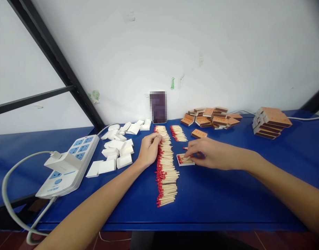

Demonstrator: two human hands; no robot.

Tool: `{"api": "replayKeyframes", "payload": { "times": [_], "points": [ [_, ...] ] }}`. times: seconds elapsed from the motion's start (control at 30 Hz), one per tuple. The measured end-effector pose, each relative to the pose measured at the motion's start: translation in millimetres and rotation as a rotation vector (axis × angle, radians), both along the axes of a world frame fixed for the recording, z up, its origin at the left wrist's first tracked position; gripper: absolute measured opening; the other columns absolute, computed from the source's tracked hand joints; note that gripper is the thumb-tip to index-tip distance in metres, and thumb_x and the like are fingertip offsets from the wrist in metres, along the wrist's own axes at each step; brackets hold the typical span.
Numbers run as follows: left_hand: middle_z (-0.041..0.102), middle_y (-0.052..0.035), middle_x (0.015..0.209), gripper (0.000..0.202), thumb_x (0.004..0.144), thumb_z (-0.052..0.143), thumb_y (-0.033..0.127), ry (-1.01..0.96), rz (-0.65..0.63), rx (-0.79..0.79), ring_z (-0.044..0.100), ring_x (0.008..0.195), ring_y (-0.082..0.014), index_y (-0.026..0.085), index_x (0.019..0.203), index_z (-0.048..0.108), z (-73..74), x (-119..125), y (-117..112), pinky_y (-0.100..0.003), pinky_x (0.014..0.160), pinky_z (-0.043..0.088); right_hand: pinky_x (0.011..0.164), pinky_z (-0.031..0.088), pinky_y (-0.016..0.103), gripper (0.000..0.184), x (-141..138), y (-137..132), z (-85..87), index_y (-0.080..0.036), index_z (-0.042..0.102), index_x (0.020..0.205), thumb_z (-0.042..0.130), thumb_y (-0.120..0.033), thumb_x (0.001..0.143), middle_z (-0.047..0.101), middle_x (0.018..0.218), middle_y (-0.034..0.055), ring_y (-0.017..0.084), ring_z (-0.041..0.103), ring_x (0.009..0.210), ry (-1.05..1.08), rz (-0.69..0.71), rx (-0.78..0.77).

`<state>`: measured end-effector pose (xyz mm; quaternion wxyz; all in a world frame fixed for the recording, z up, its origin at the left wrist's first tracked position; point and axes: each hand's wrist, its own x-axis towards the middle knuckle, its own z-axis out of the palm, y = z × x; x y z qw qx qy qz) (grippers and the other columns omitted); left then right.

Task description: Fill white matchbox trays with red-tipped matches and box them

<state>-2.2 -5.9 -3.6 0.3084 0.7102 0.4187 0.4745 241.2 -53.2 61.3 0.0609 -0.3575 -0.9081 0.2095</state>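
A long row of red-tipped matches (166, 170) lies down the middle of the blue table (227, 198). My left hand (149, 149) rests at the row's left side, fingers curled onto the matches near its far end. My right hand (203, 152) pinches a few matches over a small white tray (185, 159) that holds some matches. A second, shorter bunch of matches (178, 133) lies farther back. One orange matchbox sleeve (199, 133) sits just beyond my right hand.
White inner trays (117, 149) are scattered at the left, next to a white power strip (68, 165) with a grey cable. Orange matchbox sleeves are heaped at the back (213, 118) and stacked at the right (271, 122). A dark blurred object (158, 107) leans on the wall.
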Motion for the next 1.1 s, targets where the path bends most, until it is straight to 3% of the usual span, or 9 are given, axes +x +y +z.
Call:
{"api": "replayKeyframes", "payload": {
  "times": [0.17, 0.3, 0.5, 0.67, 0.97, 1.1],
  "points": [
    [0.054, 0.0011, 0.065, 0.032, 0.091, 0.045, 0.033, 0.008, 0.010, -0.006, 0.049, 0.066, -0.0141, 0.016, 0.069, 0.062, 0.7, 0, -1, -0.027, 0.065, 0.035, 0.081, 0.042, 0.038, 0.035, 2, 0, -2.4, -0.022, 0.072, 0.115, 0.053, -0.041, 0.093, 0.071, 0.098, 0.0081, 0.024, 0.060, 0.090, -0.007, -0.088, 0.155],
    [0.055, 0.0006, 0.065, 0.032, 0.091, 0.044, 0.032, 0.016, 0.014, 0.003, 0.049, 0.066, -0.0143, 0.016, 0.068, 0.062, 1.8, 0, -2, -0.027, 0.066, 0.036, 0.078, 0.043, 0.038, 0.051, 0, -1, -3.5, -0.020, 0.070, 0.120, 0.059, -0.057, 0.087, 0.069, 0.098, 0.0094, 0.025, 0.059, 0.086, -0.038, -0.099, 0.086],
    [0.057, -0.0001, 0.067, 0.032, 0.091, 0.043, 0.032, 0.039, 0.026, 0.002, 0.051, 0.068, -0.0150, 0.017, 0.069, 0.062, 3.0, 1, -2, -0.027, 0.067, 0.038, 0.072, 0.043, 0.034, 0.045, 1, 3, -6.7, -0.019, 0.070, 0.112, 0.060, -0.053, 0.085, 0.066, 0.103, 0.0100, 0.024, 0.059, 0.086, -0.057, -0.094, -0.074],
    [0.056, 0.0002, 0.066, 0.033, 0.091, 0.043, 0.031, 0.037, 0.028, 0.006, 0.050, 0.067, -0.0147, 0.017, 0.069, 0.061, 2.3, 1, -2, -0.027, 0.066, 0.038, 0.072, 0.043, 0.033, 0.041, 9, 9, -6.2, -0.020, 0.066, 0.107, 0.066, -0.050, 0.079, 0.066, 0.107, 0.0087, 0.025, 0.059, 0.090, -0.063, -0.136, -0.063],
    [0.057, -0.0003, 0.067, 0.032, 0.090, 0.043, 0.031, 0.036, 0.014, 0.004, 0.051, 0.068, -0.0148, 0.017, 0.069, 0.061, 3.1, 1, -2, -0.027, 0.067, 0.037, 0.059, 0.035, 0.028, 0.045, 12, 8, -3.0, -0.023, 0.062, 0.100, 0.067, -0.061, 0.075, 0.060, 0.091, 0.0026, 0.018, 0.052, 0.071, -0.126, -0.108, -0.144],
    [0.056, -0.0004, 0.067, 0.032, 0.090, 0.043, 0.032, 0.045, 0.020, 0.000, 0.051, 0.068, -0.0153, 0.017, 0.069, 0.061, 4.0, 1, -4, -0.027, 0.068, 0.037, 0.060, 0.034, 0.028, 0.043, 11, 12, -2.3, -0.021, 0.066, 0.101, 0.053, -0.061, 0.087, 0.058, 0.078, 0.0022, 0.017, 0.051, 0.067, -0.038, -0.189, -0.010]
  ]
}}
